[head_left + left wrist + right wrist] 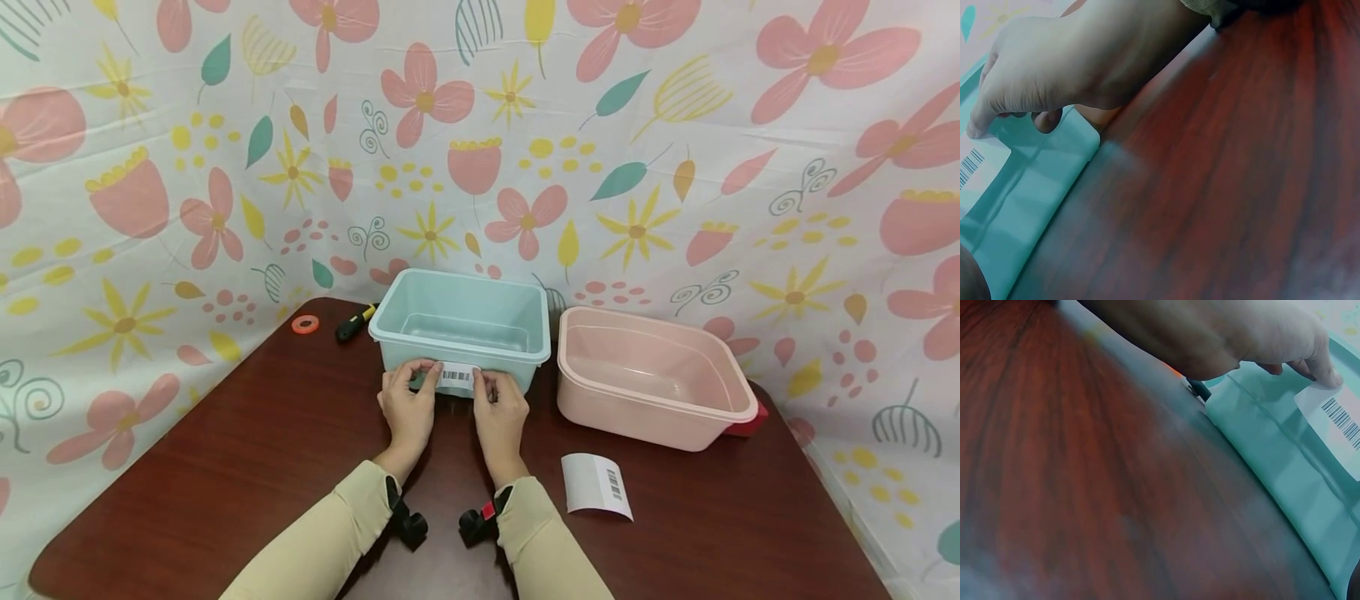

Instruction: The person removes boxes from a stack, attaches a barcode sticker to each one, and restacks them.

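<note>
A white barcode label is held flat in front of the near wall of a light blue plastic bin. My left hand pinches the label's left end, the thumb on its printed face. At the other end my right hand pinches it in the same way. In the left wrist view the barcode label stands close to the bin wall, a corner free below the thumb. The right wrist view shows the label with the fingertips at its top corner.
Right of the blue bin stands a pink plastic bin, a red object partly hidden behind it. A white label sheet with a barcode lies on the brown table. An orange ring and a black-and-yellow handled tool lie back left.
</note>
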`<move>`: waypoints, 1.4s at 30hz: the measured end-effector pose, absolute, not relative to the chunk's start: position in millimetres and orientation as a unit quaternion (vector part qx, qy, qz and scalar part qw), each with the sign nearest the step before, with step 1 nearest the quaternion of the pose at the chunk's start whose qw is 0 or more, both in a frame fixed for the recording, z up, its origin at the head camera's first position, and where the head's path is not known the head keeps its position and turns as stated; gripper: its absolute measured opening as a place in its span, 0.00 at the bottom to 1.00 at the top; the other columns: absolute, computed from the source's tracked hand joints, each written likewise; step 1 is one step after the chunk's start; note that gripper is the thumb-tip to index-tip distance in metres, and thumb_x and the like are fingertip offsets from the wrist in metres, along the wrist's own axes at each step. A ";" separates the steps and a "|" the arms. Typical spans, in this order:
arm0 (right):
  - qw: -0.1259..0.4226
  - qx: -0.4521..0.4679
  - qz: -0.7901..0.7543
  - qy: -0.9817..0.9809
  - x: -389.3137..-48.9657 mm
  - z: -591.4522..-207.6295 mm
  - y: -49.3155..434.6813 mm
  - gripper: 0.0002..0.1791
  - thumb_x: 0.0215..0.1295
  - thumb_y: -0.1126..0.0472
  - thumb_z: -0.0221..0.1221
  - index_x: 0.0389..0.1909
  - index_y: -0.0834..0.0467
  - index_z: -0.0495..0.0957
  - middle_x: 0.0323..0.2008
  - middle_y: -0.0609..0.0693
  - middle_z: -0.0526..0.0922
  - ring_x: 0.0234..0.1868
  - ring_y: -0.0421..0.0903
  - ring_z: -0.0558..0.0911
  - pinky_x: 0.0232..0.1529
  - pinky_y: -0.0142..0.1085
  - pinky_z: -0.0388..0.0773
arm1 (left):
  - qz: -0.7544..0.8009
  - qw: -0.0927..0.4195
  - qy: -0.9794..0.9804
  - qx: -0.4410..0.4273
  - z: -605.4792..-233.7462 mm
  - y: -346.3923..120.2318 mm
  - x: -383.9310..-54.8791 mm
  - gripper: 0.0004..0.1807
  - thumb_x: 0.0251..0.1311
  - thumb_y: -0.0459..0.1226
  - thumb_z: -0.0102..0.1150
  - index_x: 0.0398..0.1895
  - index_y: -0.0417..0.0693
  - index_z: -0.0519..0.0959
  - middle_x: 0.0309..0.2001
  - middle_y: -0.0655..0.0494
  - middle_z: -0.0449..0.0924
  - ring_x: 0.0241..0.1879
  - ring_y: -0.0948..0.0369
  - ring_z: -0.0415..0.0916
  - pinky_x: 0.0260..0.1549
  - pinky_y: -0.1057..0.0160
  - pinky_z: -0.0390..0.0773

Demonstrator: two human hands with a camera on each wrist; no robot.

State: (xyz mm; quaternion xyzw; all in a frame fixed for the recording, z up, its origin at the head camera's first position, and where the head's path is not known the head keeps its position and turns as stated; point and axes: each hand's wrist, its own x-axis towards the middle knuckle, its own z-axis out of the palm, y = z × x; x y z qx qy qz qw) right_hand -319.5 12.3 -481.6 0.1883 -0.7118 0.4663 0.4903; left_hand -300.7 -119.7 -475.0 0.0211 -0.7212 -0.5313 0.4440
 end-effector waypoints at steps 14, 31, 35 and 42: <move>0.505 0.168 0.452 -0.716 -325.4 -484.9 7.3 0.09 0.65 0.66 0.67 0.24 0.58 0.80 0.18 0.47 0.69 0.17 0.37 0.67 0.18 0.29 0.64 | -0.521 0.463 -0.716 0.034 -476.0 -116.9 -308.7 0.08 0.61 0.48 0.70 0.33 0.56 0.87 0.35 0.63 0.85 0.39 0.58 0.71 0.43 0.50 0.58; 0.505 0.137 0.455 -0.721 -332.5 -484.3 2.7 0.09 0.64 0.66 0.67 0.24 0.59 0.81 0.18 0.47 0.70 0.18 0.38 0.67 0.19 0.31 0.65 | -0.519 0.467 -0.715 0.049 -476.3 -113.8 -321.3 0.07 0.62 0.48 0.69 0.33 0.58 0.86 0.36 0.63 0.85 0.39 0.50 0.73 0.43 0.49 0.58; 0.508 0.128 0.458 -0.718 -333.9 -483.7 1.9 0.10 0.63 0.65 0.68 0.24 0.59 0.81 0.17 0.47 0.71 0.18 0.39 0.67 0.19 0.32 0.65 | -0.521 0.463 -0.715 0.053 -475.4 -113.2 -322.4 0.07 0.62 0.48 0.69 0.34 0.58 0.86 0.36 0.63 0.85 0.40 0.50 0.73 0.43 0.48 0.58; 0.504 0.114 0.460 -0.722 -336.3 -484.5 1.9 0.11 0.63 0.64 0.69 0.22 0.59 0.79 0.17 0.47 0.71 0.17 0.40 0.68 0.18 0.32 0.65 | -0.521 0.460 -0.716 0.059 -476.3 -113.4 -325.0 0.08 0.62 0.49 0.69 0.34 0.57 0.86 0.37 0.63 0.84 0.40 0.50 0.73 0.44 0.47 0.58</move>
